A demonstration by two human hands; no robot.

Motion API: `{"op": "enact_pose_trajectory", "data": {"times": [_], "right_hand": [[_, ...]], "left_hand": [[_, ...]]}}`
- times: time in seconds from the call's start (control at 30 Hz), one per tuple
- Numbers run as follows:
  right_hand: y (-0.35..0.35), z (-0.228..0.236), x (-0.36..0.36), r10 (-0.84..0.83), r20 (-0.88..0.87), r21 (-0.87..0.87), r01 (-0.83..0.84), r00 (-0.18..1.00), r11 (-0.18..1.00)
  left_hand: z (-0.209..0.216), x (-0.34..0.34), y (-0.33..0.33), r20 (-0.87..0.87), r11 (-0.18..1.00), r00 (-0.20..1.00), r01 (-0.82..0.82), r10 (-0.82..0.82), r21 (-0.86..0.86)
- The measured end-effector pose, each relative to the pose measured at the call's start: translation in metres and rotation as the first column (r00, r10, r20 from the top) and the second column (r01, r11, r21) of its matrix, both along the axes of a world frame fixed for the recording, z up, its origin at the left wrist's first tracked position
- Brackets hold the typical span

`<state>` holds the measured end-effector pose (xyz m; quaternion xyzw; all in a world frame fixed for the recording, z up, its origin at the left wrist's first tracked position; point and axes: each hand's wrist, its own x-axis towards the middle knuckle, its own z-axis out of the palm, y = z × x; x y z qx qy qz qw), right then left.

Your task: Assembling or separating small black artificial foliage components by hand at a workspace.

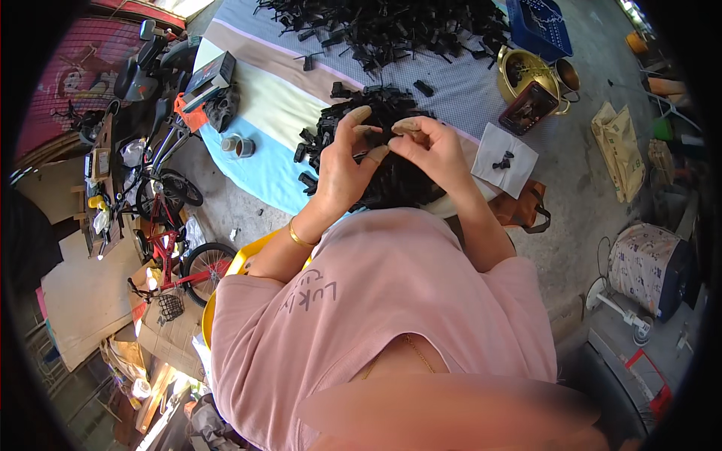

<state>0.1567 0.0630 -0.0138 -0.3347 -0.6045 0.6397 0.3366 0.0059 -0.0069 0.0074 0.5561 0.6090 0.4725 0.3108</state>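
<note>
Both of my hands meet over a heap of small black plastic parts [391, 180] on the near side of the cloth-covered table. My left hand [347, 159] is closed, its thumb and fingers pinched toward the right. My right hand [435, 154] pinches too, its thumb tip close against the left thumb. Whatever sits between the fingertips is too small to make out. Pale coverings wrap some fingertips. One loose black part [423, 89] lies just beyond the heap. To the right, a few tiny black pieces [503, 161] rest on a white paper sheet [490, 143].
A larger pile of black parts [391, 30] covers the table's far side. At the right edge stand a blue basket [556, 51] and a brass-coloured pot [502, 84], a phone [529, 109] against it. Leftward are a clear cup [244, 148], a box [214, 75] and bicycles [162, 248].
</note>
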Motion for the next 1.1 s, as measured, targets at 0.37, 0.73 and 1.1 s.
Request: {"op": "enact_pose_trajectory", "data": {"times": [0.37,0.73,1.1], "right_hand": [[0.004,0.020,0.023,0.123,-0.006,-0.031,-0.123,0.992,0.992],[0.008,0.020,0.015,0.430,-0.280,-0.046,-0.459,0.859,0.887],[-0.013,0.012,0.002,0.106,-0.073,-0.039,-0.109,0.992,0.993]], "left_hand": [[0.021,-0.023,-0.008,0.226,0.910,0.888,0.415,-0.401,-0.015],[0.000,-0.018,-0.008,0.956,0.743,0.275,0.659,-0.100,-0.112],[-0.010,-0.019,0.000,0.615,0.947,0.789,0.198,-0.001,-0.252]]}}
